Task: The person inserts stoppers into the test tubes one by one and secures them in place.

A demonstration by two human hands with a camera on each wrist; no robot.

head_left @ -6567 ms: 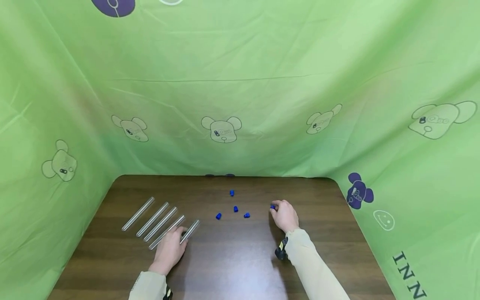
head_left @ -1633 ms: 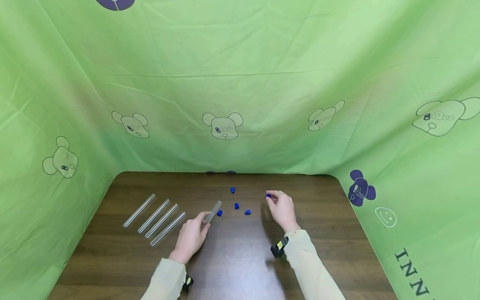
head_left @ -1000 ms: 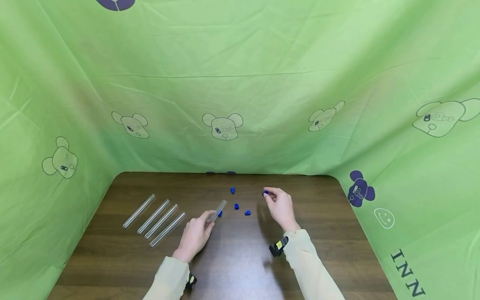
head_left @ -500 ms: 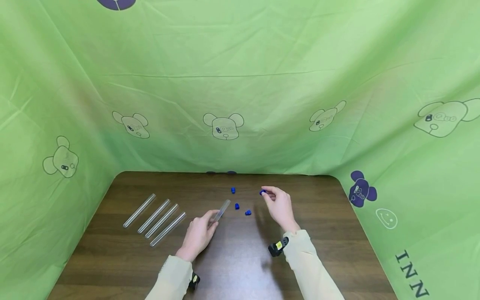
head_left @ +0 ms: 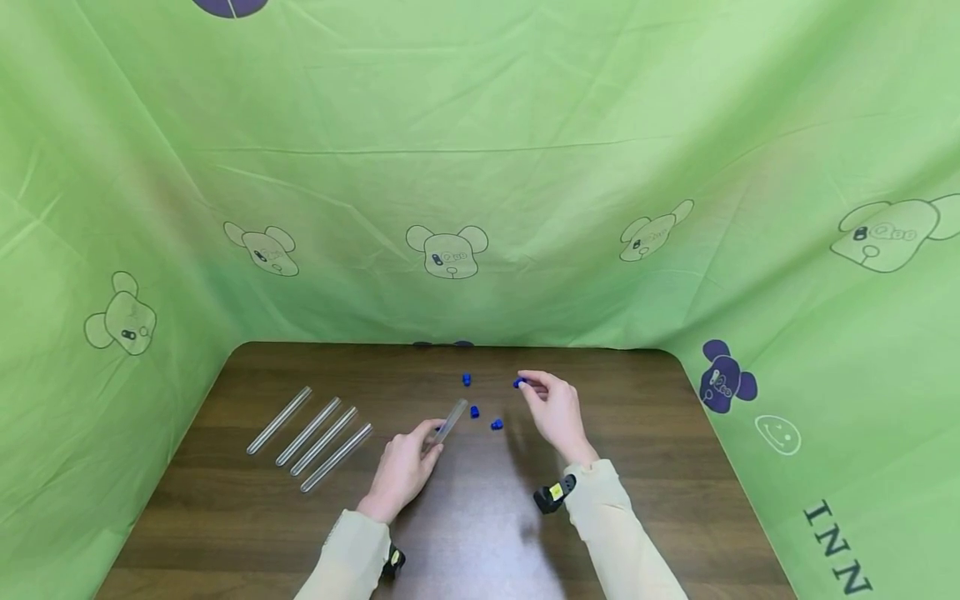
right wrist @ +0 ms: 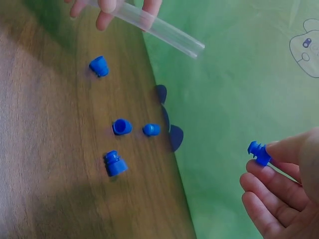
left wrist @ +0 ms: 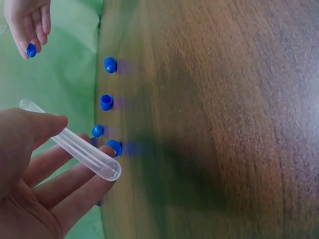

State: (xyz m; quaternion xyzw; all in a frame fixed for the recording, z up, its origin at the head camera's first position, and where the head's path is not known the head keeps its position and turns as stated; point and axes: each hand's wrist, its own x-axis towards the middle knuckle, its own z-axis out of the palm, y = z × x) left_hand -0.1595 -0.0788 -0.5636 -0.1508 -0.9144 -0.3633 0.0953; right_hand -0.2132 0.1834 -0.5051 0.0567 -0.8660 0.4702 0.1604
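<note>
Green cloth (head_left: 450, 125) around a brown table (head_left: 675, 467), two hands at work

Clock directions are read from the middle of the head view. Bear outlines are printed on the cloth, with a dark purple bear (head_left: 726, 383) between three and four o'clock and dark letters (head_left: 836, 546) at four.

At seven o'clock, the left hand (head_left: 405, 462) holds a clear tube (head_left: 452, 419) above the table, thumb on one side and fingers beneath. In the left wrist view its rounded end points to four o'clock.

At five o'clock, the right hand (head_left: 557, 417) has a narrow pinch on a blue stopper (right wrist: 260, 153), between thumb and fingertips, apart from the tube.

Four loose stoppers (head_left: 475, 412) lie on the table near six o'clock, between the hands; in the head view one is partly hidden by the left hand and its tube. At eight o'clock, four resting tubes (head_left: 336, 458) lie slanted side by side on the wood.

Both arms wear pale sleeves (head_left: 622, 525), each with a black wrist device (head_left: 553, 495) at the cuff.
</note>
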